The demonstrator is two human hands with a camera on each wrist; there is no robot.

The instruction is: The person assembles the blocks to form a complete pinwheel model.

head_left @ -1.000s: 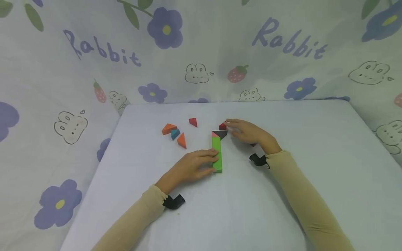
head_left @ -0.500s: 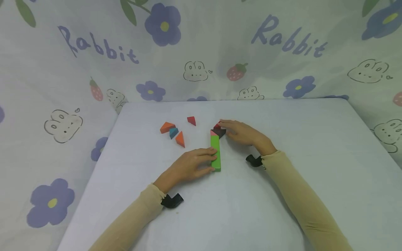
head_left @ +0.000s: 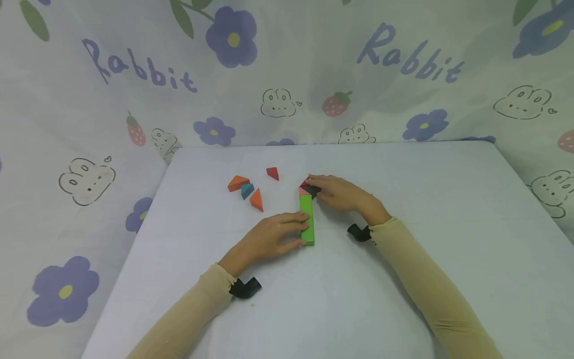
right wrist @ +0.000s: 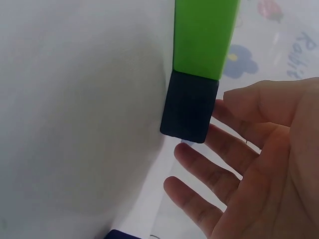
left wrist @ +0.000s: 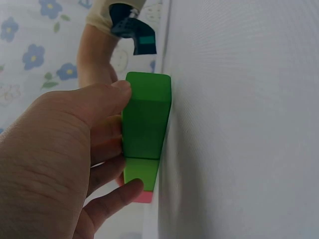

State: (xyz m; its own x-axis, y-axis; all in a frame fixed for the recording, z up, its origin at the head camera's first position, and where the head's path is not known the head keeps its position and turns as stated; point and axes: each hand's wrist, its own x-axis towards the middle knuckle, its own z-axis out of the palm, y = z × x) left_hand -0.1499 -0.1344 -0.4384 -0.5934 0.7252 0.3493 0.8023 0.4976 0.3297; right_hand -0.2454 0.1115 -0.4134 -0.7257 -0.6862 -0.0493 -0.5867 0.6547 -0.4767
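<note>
Two green blocks (head_left: 306, 204) lie end to end as a bar, with a small pink triangle (head_left: 303, 190) at the far end. Fingers of my left hand (head_left: 278, 234) rest over the bar's left side and top, its thumb by the near end. Against the pink piece sits a black triangular block (head_left: 313, 192), whose dark end face (right wrist: 189, 107) shows in the right wrist view. My right hand (head_left: 343, 193) reaches over it, fairly straight fingertips touching a red triangle (head_left: 305, 182) at the far side. The right fingers partly cover the red and black pieces.
Left of the bar lie two orange triangles (head_left: 238, 182), (head_left: 257, 200) with a blue block (head_left: 247, 190) between them, and a red block (head_left: 272, 173) farther back. Part of a dark block (right wrist: 119, 234) shows at the right wrist view's bottom edge. Printed cloth (head_left: 287, 65) hangs behind the white table.
My right hand has moved left and slightly nearer, sliding the red triangle up against the black and pink pieces. My left hand stays on the green bar. The head view has shifted slightly.
</note>
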